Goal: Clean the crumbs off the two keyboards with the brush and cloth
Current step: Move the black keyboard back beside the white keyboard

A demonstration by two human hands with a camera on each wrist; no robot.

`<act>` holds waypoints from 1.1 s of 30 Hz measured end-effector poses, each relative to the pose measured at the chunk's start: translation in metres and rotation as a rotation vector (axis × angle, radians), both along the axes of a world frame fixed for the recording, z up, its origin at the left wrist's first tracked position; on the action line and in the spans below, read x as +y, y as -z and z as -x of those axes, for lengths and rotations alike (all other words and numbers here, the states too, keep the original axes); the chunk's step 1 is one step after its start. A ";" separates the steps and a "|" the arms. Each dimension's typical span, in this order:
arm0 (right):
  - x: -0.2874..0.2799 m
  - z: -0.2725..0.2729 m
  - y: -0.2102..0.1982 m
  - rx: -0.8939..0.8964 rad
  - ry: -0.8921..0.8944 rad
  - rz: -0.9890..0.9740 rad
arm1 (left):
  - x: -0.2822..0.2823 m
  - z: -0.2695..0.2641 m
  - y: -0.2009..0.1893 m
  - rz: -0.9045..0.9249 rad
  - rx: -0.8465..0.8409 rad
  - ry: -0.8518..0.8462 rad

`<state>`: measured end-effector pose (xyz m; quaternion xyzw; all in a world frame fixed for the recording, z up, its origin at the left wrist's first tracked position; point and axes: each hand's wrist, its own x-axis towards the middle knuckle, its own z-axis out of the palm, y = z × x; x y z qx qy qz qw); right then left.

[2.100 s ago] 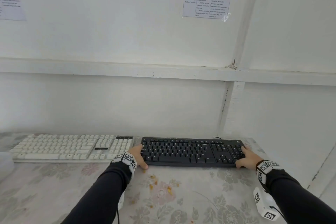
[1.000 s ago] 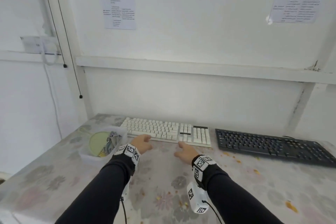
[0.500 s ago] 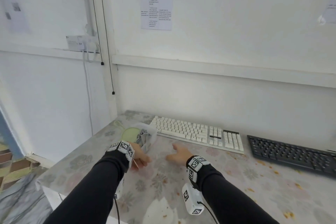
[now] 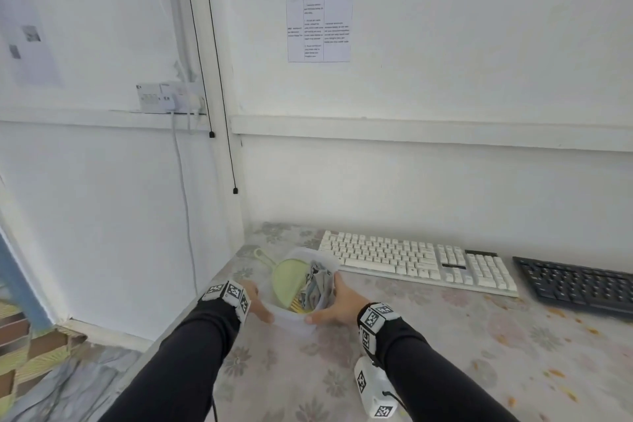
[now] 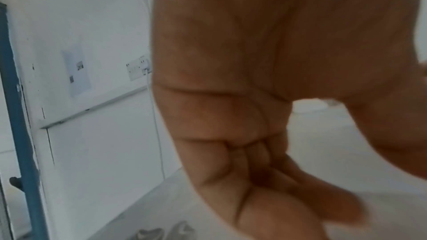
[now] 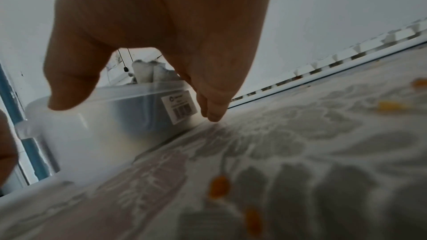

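Note:
A clear plastic tub stands at the table's left end. Inside it lie a pale green brush with yellow bristles and a crumpled grey cloth. My left hand lies flat against the tub's left wall and my right hand against its right wall, fingers straight. In the right wrist view, thumb and fingers straddle the tub's near corner. The white keyboard lies just right of the tub, and the black keyboard further right. Orange crumbs dot the floral tablecloth.
The table's left edge drops off right beside the tub, with floor and a blue door frame below. The white wall stands close behind the keyboards. More crumbs lie scattered on the cloth at the right.
My hands left the black keyboard and moved left past the white one. They now flank the tub, one on each side, and my view has swung left with them.

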<state>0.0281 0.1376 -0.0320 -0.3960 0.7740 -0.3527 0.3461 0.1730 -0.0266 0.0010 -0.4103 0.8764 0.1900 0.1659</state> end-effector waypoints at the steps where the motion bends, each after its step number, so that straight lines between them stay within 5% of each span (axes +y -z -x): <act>1: -0.002 -0.001 -0.002 0.015 0.000 -0.036 | -0.007 0.002 0.003 -0.055 0.042 0.039; 6: -0.009 -0.004 -0.008 0.081 0.002 -0.137 | -0.038 0.020 0.031 -0.271 0.233 0.227; 12: -0.021 -0.008 -0.013 0.037 0.037 -0.150 | -0.079 0.039 0.076 -0.319 0.266 0.226; 20: -0.050 -0.019 -0.021 0.021 0.054 -0.134 | -0.052 0.003 0.009 -0.323 0.410 0.228; 33: -0.109 0.009 -0.018 0.031 0.082 -0.106 | -0.089 0.029 0.001 -0.246 0.441 0.106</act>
